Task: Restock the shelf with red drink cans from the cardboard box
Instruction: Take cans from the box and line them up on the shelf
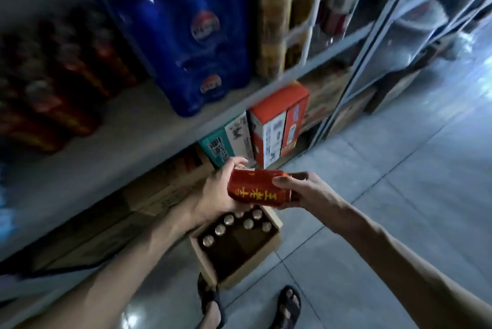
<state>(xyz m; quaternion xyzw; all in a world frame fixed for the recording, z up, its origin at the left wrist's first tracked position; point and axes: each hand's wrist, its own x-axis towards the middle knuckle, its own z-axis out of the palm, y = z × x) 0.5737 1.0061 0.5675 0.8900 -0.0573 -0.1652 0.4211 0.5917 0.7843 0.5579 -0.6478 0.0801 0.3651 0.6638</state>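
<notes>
The cardboard box sits on the floor before the shelf, cans standing inside. Above it, both hands hold one can between them, left hand left, right hand right.

Red can w/ yellow lettering; blue bottles

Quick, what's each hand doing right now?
Left hand: closed on the red can, gripping its left end.
Right hand: closed on the same can, gripping its right end.
</notes>
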